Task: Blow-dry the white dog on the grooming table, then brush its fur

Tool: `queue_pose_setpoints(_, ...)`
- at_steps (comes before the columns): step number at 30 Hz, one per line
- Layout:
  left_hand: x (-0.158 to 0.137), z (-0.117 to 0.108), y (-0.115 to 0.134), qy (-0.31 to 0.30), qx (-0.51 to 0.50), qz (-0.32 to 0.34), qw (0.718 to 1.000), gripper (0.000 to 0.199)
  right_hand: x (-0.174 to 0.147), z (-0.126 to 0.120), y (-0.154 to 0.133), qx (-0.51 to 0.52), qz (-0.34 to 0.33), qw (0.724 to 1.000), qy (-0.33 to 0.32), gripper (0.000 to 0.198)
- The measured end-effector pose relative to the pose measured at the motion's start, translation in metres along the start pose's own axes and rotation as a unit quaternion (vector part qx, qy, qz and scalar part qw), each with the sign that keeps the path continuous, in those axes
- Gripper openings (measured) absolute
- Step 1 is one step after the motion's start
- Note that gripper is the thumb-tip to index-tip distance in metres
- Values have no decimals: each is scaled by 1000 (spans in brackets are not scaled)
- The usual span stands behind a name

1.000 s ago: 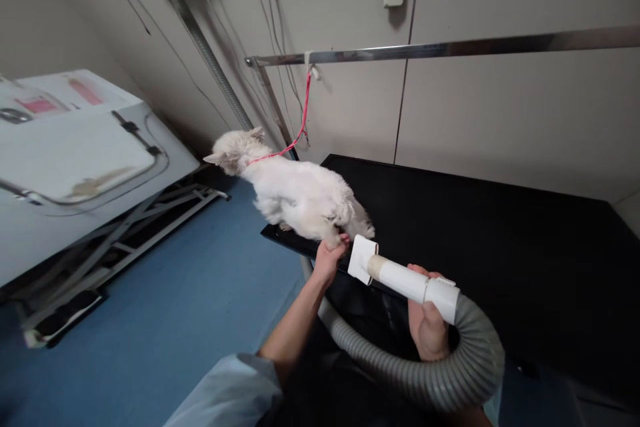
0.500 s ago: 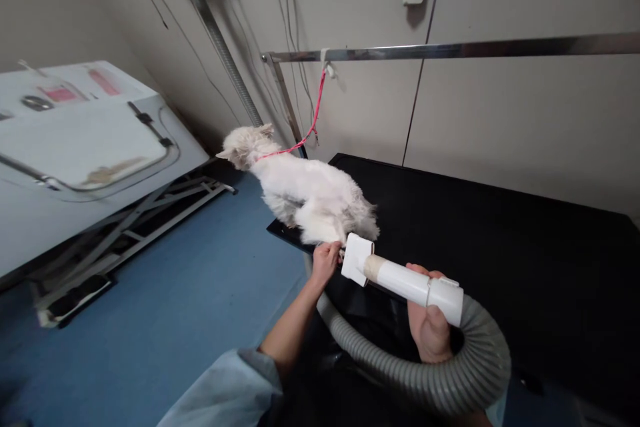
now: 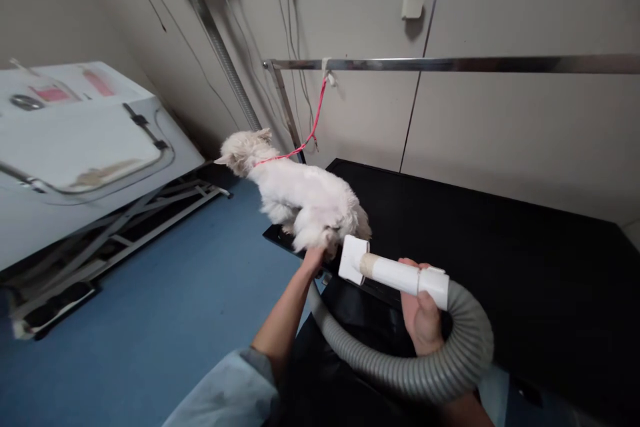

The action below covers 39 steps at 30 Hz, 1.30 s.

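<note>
A white dog (image 3: 307, 190) stands at the near left corner of the black grooming table (image 3: 475, 227), head turned left, a pink lead (image 3: 318, 117) round its neck. My left hand (image 3: 318, 256) is closed round its hind leg low down; fur partly hides the fingers. In my right hand (image 3: 421, 320) lies the white tube of a dryer nozzle (image 3: 395, 273), gripped between thumb and fingers. The flat nozzle head points left, close to the dog's hindquarters and my left hand. From its rear a grey ribbed hose (image 3: 400, 370) loops under my right wrist and back left.
A chrome rail (image 3: 450, 65) spans above the table's far side and carries the lead. To the left stands a white tub (image 3: 95, 140) on a folding metal frame (image 3: 120, 233), with bottles on top. Blue floor (image 3: 200, 293) lies between tub and table.
My left hand has shifted slightly left and up, with the dog's hind leg drawn in closer to its body. The nozzle has moved a little left, and the view has tilted slightly.
</note>
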<state>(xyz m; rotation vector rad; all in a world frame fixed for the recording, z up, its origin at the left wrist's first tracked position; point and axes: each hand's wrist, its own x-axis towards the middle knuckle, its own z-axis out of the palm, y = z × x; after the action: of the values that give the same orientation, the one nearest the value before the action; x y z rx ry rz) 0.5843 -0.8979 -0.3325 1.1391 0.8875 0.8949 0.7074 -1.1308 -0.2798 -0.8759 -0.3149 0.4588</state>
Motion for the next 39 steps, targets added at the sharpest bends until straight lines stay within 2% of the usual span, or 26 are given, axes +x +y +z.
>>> queue_pose_setpoints(2,3,-5,4,-6,39,-29,999,27,20,25,-10,38,0,999,-5,36)
queue_pose_setpoints(5,7,-25,18,-105,89,-66,988,28,54,65,-29,75,-35,996,-41,38)
queue_pose_setpoints(7,16,-45,35,-152,88,-49,983,36,74,87,-41,65,-34,995,-74,36)
queue_pose_setpoints(8,24,-54,45,-141,76,-26,987,38,83,96,-45,55,-28,995,-83,35)
queue_pose_setpoints(10,42,-65,66,-56,36,24,997,36,98,109,-51,39,-15,995,-89,36)
queue_pose_setpoints(12,61,-63,81,15,7,36,999,31,111,118,-53,36,-3,995,-96,38)
queue_pose_setpoints(13,69,-57,85,24,4,28,999,32,118,121,-54,38,-3,995,-96,37)
queue_pose_setpoints(15,78,-41,86,7,12,27,1000,34,131,125,-56,38,-9,994,-98,36)
queue_pose_setpoints(18,75,-21,78,-39,35,71,996,37,150,131,-62,29,-8,993,-115,36)
queue_pose_setpoints(22,56,-15,77,-83,58,92,991,32,174,153,-74,2,21,988,-155,36)
queue_pose_setpoints(25,44,-17,78,-76,40,97,992,30,190,182,-79,-26,36,980,-195,38)
queue_pose_setpoints(28,38,-30,78,-81,22,101,991,26,204,214,-75,-48,60,966,-247,40)
queue_pose_setpoints(31,39,-55,92,-163,121,77,976,24,214,240,-66,-50,73,958,-271,41)
queue_pose_setpoints(32,41,-64,102,-166,178,66,968,26,217,247,-63,-52,77,958,-273,42)
queue_pose_setpoints(33,45,-71,116,-143,230,64,960,28,221,253,-60,-56,84,957,-274,43)
queue_pose_setpoints(34,50,-76,132,-79,267,80,957,30,224,259,-57,-63,92,955,-275,43)
queue_pose_setpoints(36,64,-75,164,91,258,170,947,20,234,268,-52,-72,106,952,-278,43)
queue_pose_setpoints(37,73,-70,178,134,227,228,937,8,239,272,-49,-73,108,952,-276,41)
queue_pose_setpoints(38,82,-62,188,139,199,269,932,12,246,276,-47,-71,109,953,-274,40)
queue_pose_setpoints(39,90,-53,194,123,176,281,935,19,252,280,-45,-70,109,953,-273,40)
